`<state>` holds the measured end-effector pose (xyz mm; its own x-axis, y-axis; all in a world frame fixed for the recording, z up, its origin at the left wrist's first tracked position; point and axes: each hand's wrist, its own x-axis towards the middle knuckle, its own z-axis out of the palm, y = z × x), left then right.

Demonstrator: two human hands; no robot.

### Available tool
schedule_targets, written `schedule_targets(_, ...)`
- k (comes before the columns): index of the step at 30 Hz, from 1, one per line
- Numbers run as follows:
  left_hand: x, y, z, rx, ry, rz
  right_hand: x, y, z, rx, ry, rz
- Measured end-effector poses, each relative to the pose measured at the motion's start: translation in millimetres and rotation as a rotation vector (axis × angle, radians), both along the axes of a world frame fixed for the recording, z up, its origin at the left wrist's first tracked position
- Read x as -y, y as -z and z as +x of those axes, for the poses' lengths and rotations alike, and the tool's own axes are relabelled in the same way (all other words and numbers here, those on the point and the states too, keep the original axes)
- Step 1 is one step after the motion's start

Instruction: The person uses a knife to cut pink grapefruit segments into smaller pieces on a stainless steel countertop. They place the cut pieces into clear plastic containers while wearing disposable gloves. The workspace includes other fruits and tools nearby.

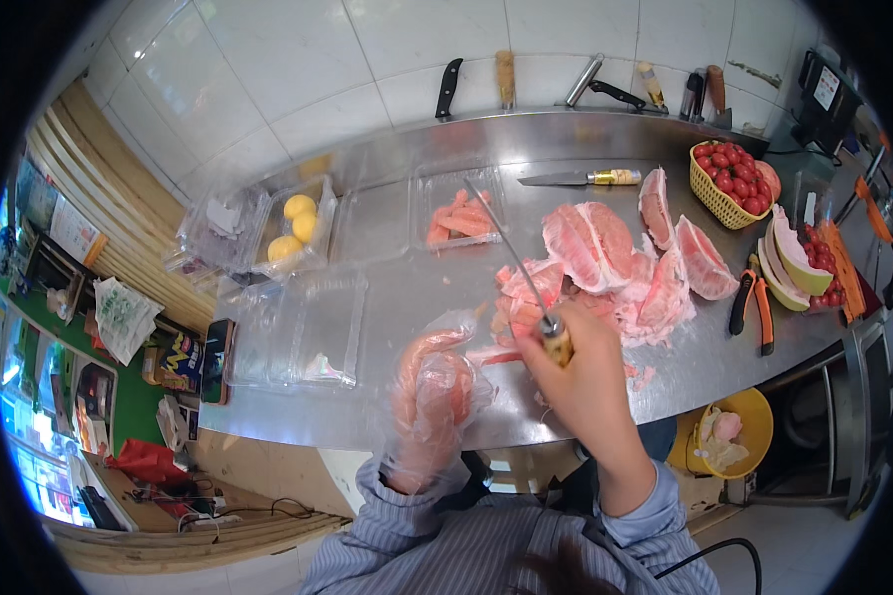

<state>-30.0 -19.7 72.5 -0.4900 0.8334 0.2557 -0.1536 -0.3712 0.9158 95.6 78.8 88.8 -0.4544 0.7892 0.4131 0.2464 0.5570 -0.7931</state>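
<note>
My left hand (pixel 435 372), in a clear plastic glove, is curled near the table's front edge; glove folds hide what, if anything, lies within its fingers. A strip of pink pomelo membrane (pixel 495 355) reaches from its fingertips. My bare right hand (pixel 577 372) grips the patterned handle of a knife (pixel 510 249), its thin blade slanting up and left. Behind it lie peeled pomelo pieces (pixel 588 245) and a heap of torn pink membrane (pixel 662 305). Peeled pomelo segments (pixel 461 217) lie in a clear plastic tray (pixel 420 238) at the back.
Clear containers (pixel 298 357) stand at left, one holding yellow fruits (pixel 300 207). A phone (pixel 217 361) lies at the left edge. A second knife (pixel 580 178), a tomato basket (pixel 722 204), orange-black pliers (pixel 751 301) and rind pieces (pixel 789 260) lie right. A yellow bucket (pixel 759 424) stands below.
</note>
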Motion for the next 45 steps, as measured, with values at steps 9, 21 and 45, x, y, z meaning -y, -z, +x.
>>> schedule_targets(9,3.3,0.3,5.0,-0.152,-0.047,0.012,23.9,-13.7,-2.2,-0.172,-0.316,-0.154)
schedule_targets(21,-4.2,11.9,-6.3,-0.143,-0.249,-0.104,36.2,-21.2,3.8,-0.317,-0.475,-0.107)
schedule_targets(45,-9.2,12.4,7.6,0.383,-0.102,0.086,45.5,4.3,-10.8,-0.292,-0.308,-0.55)
